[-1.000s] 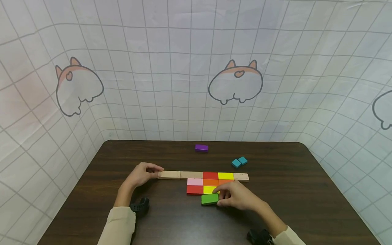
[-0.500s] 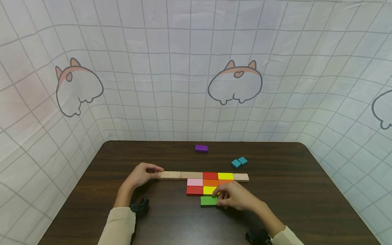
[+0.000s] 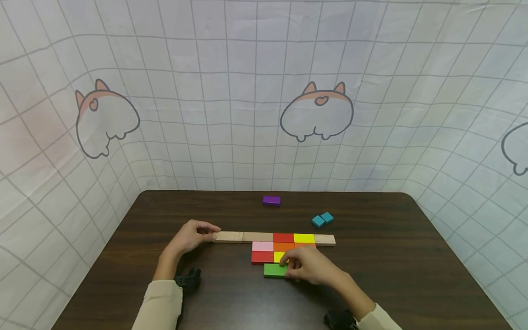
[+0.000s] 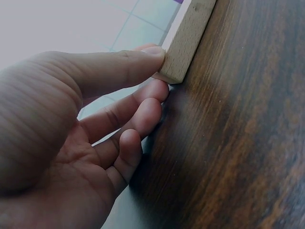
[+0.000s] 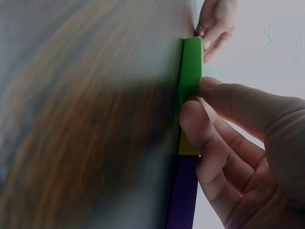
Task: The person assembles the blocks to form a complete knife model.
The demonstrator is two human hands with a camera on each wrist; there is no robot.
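My right hand (image 3: 311,266) pinches the right end of a green block (image 3: 274,271) between thumb and fingers. The block lies along the front of a flat pattern of coloured blocks, below the lower red block (image 3: 262,257) and a yellow block (image 3: 277,257). In the right wrist view, a dark purple block (image 5: 183,191) shows beside the hand; in the head view that spot is hidden. With thumb and fingertips, my left hand (image 3: 190,236) pinches the left end of a plain wooden block (image 3: 228,236), at the end of the back row.
Pink (image 3: 262,246) and orange (image 3: 283,247) blocks fill the middle row. The back row also has an upper red block (image 3: 283,237), an upper yellow block (image 3: 304,238) and a wooden end block (image 3: 325,239). Behind lie a loose purple block (image 3: 271,200) and two blue blocks (image 3: 322,220).
My right hand has moved left with the green block, which now lies straight along the pattern's front instead of slightly tilted. The left hand has stayed put.
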